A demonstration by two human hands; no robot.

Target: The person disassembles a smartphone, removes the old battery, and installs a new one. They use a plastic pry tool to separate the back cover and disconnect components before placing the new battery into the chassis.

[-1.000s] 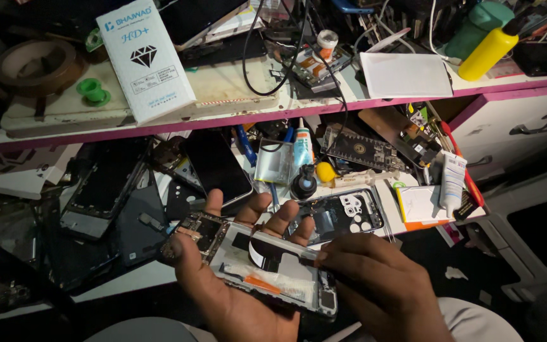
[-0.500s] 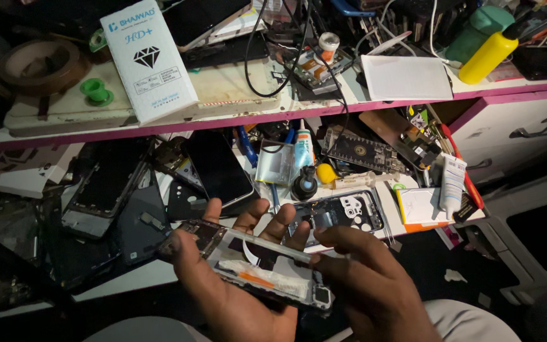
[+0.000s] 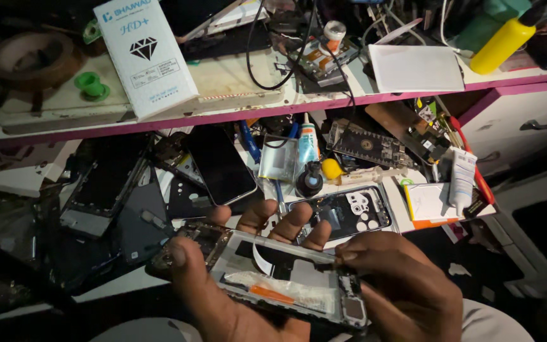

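While cradled low in the head view, opened phone [image 3: 280, 278] with back cover off, insides bare, orange strip and white ribbon showing; left hand [image 3: 223, 297] grasping it from beneath, thumb on the left end, right hand [image 3: 400, 285] pinching the right edge, so seemingly mid-repair, with closing up left to do. Crowding the bench [image 3: 362, 196] beyond: clear back cover [image 3: 343, 212], dark phone [image 3: 221, 164], glue tube [image 3: 308, 142], circuit board [image 3: 365, 145], white box [image 3: 147, 54] and yellow bottle [image 3: 501, 44] on the shelf above, leaving little bare surface for setting anything down.

Phone frame [image 3: 280, 272] shiny metal; phone screen [image 3: 221, 163] glossy glass; box [image 3: 145, 56] matt cardboard.
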